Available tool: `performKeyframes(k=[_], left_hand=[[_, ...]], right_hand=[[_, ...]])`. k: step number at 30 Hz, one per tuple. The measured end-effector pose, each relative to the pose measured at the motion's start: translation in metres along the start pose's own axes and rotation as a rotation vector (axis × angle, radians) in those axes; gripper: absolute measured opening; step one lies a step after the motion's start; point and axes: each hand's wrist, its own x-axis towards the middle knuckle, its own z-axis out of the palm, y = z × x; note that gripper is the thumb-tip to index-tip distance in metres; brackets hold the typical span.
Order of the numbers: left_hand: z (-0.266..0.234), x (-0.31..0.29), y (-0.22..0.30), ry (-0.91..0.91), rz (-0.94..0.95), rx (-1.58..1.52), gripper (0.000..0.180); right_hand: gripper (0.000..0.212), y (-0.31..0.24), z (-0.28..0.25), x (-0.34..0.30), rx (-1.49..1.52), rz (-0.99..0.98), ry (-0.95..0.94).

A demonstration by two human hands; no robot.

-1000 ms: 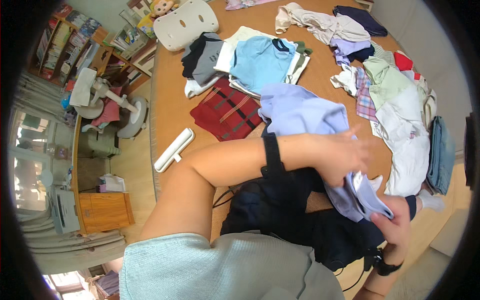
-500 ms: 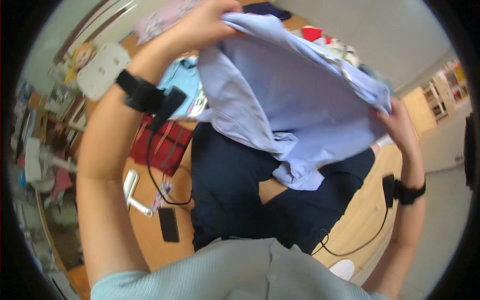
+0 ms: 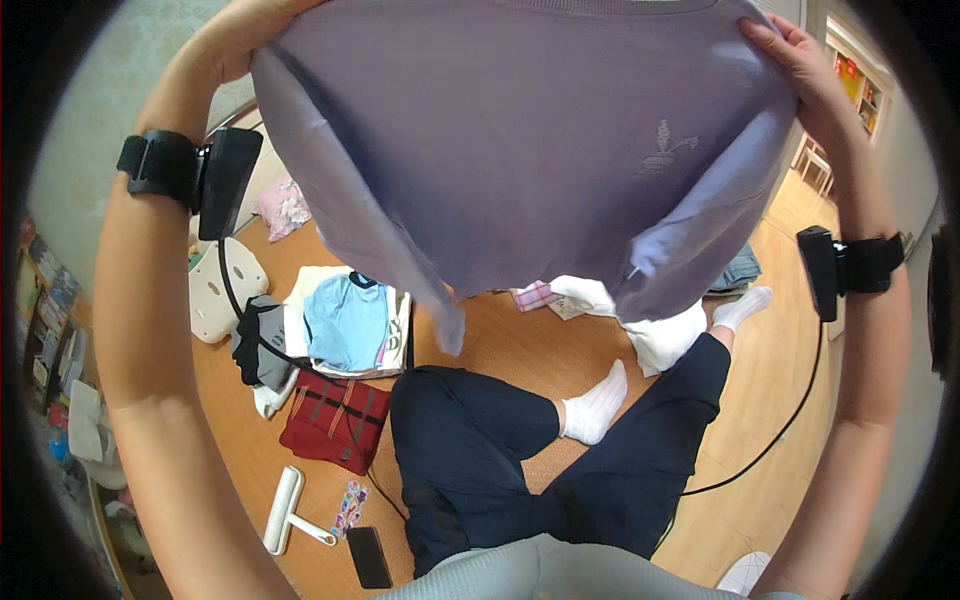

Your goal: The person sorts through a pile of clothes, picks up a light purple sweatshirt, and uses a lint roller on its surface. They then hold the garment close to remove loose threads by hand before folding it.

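A lavender long-sleeved sweatshirt (image 3: pixel 530 130) hangs spread out between my raised hands, its ribbed neckline at the upper edge of the view. My left hand (image 3: pixel 240 35) is closed on one shoulder; its fingertips are partly cut off by the picture's edge. At the other shoulder my right hand (image 3: pixel 795 70) pinches the fabric, thumb in front. Both sleeves dangle, and a small pale motif shows on the front. Below it are my crossed legs in dark trousers (image 3: pixel 470 430) and white socks.
Left of my legs lie a folded dark red checked garment (image 3: pixel 338 420), a stack with a light blue top (image 3: pixel 348 322), a grey and black garment (image 3: pixel 262 345), a white lint roller (image 3: pixel 287 510) and a black phone (image 3: pixel 369 558). White clothing (image 3: pixel 668 338) lies beyond my feet.
Both hands have risen and moved apart. The sweatshirt, bunched and slanted before, now hangs higher and spread nearly flat, uncovering my feet and the clothes on the floor.
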Motion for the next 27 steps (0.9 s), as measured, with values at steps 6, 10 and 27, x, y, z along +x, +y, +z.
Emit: performKeyframes(k=[6, 10, 27], left_hand=[[0.008, -0.006, 0.037, 0.259, 0.186, -0.053, 0.04], [0.028, 0.025, -0.008, 0.148, 0.217, 0.247, 0.045], [0.165, -0.041, 0.091, -0.292, 0.244, -0.138, 0.025]], right_hand=[[0.028, -0.064, 0.036, -0.047, 0.187, -0.158, 0.087], [0.038, -0.015, 0.016, -0.032, 0.217, 0.171, -0.035], [0.051, -0.022, 0.126, -0.07, 0.801, 0.277, -0.494]])
